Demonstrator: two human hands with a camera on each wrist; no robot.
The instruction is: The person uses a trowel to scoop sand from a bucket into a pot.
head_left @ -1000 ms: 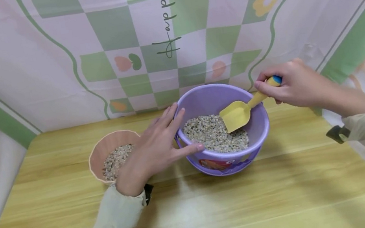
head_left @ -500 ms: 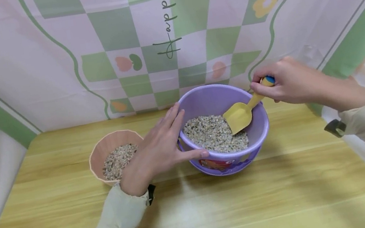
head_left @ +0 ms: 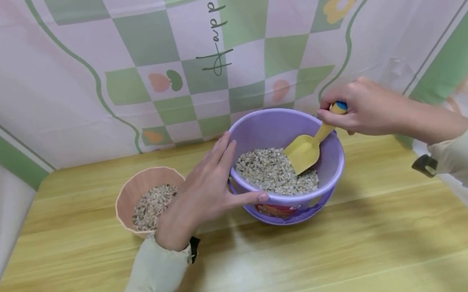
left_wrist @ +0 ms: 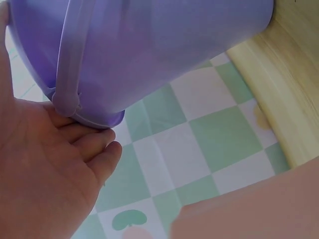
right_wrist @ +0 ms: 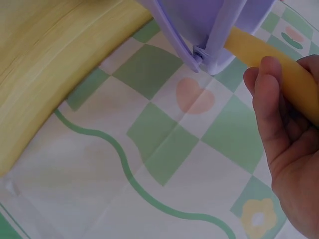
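Observation:
A purple bucket (head_left: pixel 273 119) stands on the table, partly filled with small mixed-colour gravel (head_left: pixel 265 169). My left hand (head_left: pixel 203 186) rests against the bucket's left rim, thumb stretched along the front and fingers spread toward the back. In the left wrist view, its fingertips (left_wrist: pixel 105 142) touch the rim from outside, near the handle joint. My right hand (head_left: pixel 366 107) grips the handle of a yellow toy shovel (head_left: pixel 304 152) above the bucket's right rim. The blade tilts down, its front edge touching the gravel. In the right wrist view, fingers curl round the yellow handle (right_wrist: pixel 259 50).
Left of the bucket is a pink fluted bowl (head_left: pixel 126 204) with some gravel inside, partly covered by the left hand. Both stand on a wooden table (head_left: pixel 254 275). Close behind hangs a green-and-white checkered cloth (head_left: pixel 198 34).
My right hand has moved slightly left and the shovel blade has dipped lower into the gravel. My left hand has shifted only slightly along the rim.

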